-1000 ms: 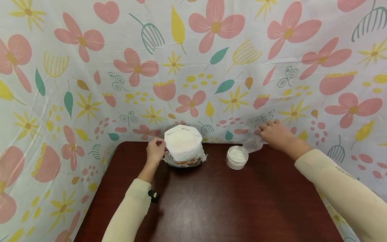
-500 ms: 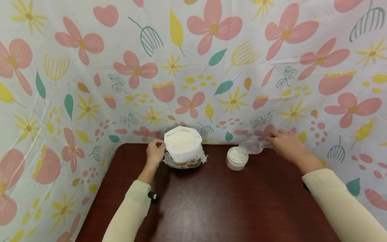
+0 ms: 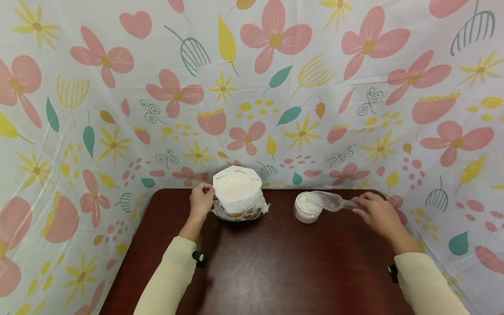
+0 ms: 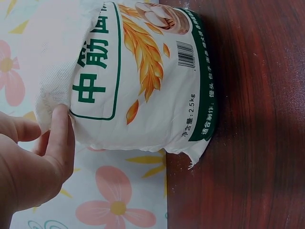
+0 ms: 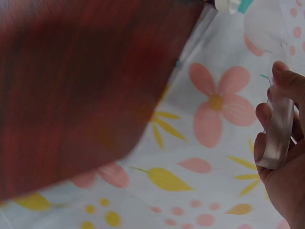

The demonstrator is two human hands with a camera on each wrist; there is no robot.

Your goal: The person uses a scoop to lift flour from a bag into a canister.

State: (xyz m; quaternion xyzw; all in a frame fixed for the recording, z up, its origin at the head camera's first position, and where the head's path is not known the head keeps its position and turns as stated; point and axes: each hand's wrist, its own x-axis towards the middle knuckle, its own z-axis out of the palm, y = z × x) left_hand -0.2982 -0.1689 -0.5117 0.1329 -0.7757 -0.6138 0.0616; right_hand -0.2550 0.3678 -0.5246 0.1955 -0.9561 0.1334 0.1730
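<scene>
A white flour bag [image 3: 237, 205], its top folded down around pale flour, stands at the back of the table. Wheat ears and a 2.5kg mark show on its front in the left wrist view. My left hand [image 3: 202, 202] pinches the bag's upper edge between thumb and fingers. My right hand [image 3: 379, 217] grips a clear plastic scoop [image 3: 332, 201] by its handle [image 5: 280, 126]. The scoop lies nearly level, its front end over the mouth of a round clear jar [image 3: 307, 216]. White flour fills the jar close to its rim.
The dark red-brown wooden table [image 3: 275, 267] ends just behind the bag and jar. A white cloth with flower prints [image 3: 248, 138] hangs behind it and along the sides. A few white specks lie beside the bag.
My right hand has come down and toward me, and the scoop has gone from tilted into the jar to nearly level over it. My left hand stays on the bag.
</scene>
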